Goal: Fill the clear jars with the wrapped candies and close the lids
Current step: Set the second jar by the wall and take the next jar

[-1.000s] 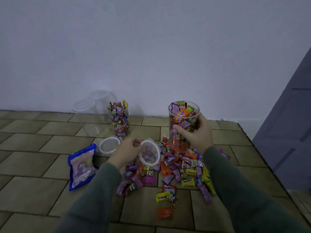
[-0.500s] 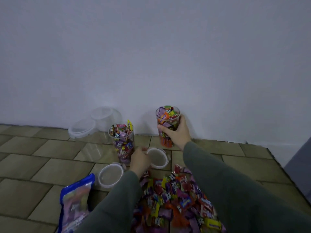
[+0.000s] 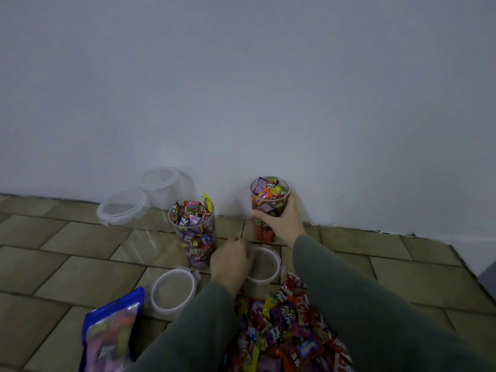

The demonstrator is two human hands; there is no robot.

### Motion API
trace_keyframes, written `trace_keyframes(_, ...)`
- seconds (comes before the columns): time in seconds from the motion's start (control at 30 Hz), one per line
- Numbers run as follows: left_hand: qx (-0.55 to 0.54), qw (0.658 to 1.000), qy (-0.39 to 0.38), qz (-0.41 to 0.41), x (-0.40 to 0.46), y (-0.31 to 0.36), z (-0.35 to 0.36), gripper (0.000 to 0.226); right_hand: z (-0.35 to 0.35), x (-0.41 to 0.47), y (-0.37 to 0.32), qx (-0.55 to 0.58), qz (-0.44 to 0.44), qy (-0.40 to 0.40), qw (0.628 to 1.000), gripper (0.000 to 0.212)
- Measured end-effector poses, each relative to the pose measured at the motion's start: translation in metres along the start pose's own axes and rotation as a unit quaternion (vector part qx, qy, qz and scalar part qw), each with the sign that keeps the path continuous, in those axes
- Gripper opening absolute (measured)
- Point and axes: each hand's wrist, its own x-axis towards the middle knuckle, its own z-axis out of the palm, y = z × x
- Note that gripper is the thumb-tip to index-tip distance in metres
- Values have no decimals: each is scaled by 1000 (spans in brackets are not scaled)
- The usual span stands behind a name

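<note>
A plain, pale grey-white painted wall (image 3: 241,89) fills the upper part of the view and meets the floor along a dark seam. The floor of olive-brown rectangular tiles (image 3: 75,240) has darker grout lines laid in a staggered pattern. The light is dim and even.

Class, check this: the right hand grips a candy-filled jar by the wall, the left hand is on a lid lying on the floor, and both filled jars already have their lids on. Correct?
Not quite. In the head view, both filled jars are open: the jar by the wall held by the right hand and the second filled jar. The left hand is on one lid; another lid lies nearby.
</note>
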Motion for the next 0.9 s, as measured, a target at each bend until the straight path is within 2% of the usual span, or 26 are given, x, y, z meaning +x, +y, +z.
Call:
trace_keyframes(0.07, -35, 998, 55, 15, -15, -2, -8, 28, 2, -10, -6, -14, -20, 35, 999, 122)
trace_keyframes(0.1, -62, 994, 90, 23, -23, -5, -12, 25, 4, -17, -11, -31, -42, 67, 996, 121)
trace_keyframes(0.17, -132, 979, 152, 45, -42, -14, -25, 18, 8, -29, -23, -76, -139, 131, 979, 98)
trace_keyframes(0.23, -189, 956, 215, 61, -61, -28, -41, 13, 16, -38, -42, -122, -277, 161, 939, 69)
trace_keyframes(0.3, -254, 927, 272, 39, -76, -40, -61, 13, 34, -43, -62, -175, -374, 127, 902, 45)
trace_keyframes(0.37, -324, 882, 341, 0, -84, -53, -78, 12, 59, -47, -82, -237, -413, 61, 877, 32)
trace_keyframes(0.43, -410, 822, 389, -69, -82, -67, -92, 12, 85, -52, -101, -280, -410, -20, 868, 32)
trace_keyframes(0.53, -504, 733, 408, -206, -69, -96, -98, 39, 127, -53, -121, -381, -362, -140, 839, 32)
trace_keyframes(0.57, -509, 726, 392, -246, -63, -108, -97, 52, 140, -51, -127, -434, -341, -164, 818, 35)
trace_keyframes(0.63, -466, 768, 329, -292, -50, -134, -87, 78, 161, -47, -134, -526, -317, -197, 764, 43)
trace_keyframes(0.7, -439, 810, 266, -285, -39, -151, -78, 100, 177, -42, -133, -592, -326, -219, 704, 49)
trace_keyframes(0.73, -448, 818, 244, -265, -35, -155, -77, 106, 183, -40, -131, -615, -332, -226, 678, 50)
trace_keyframes(0.8, -480, 821, 219, -219, -31, -159, -79, 102, 189, -39, -125, -634, -336, -233, 657, 54)
trace_keyframes(0.9, -495, 815, 230, -196, -29, -160, -86, 87, 190, -43, -117, -626, -326, -239, 667, 59)
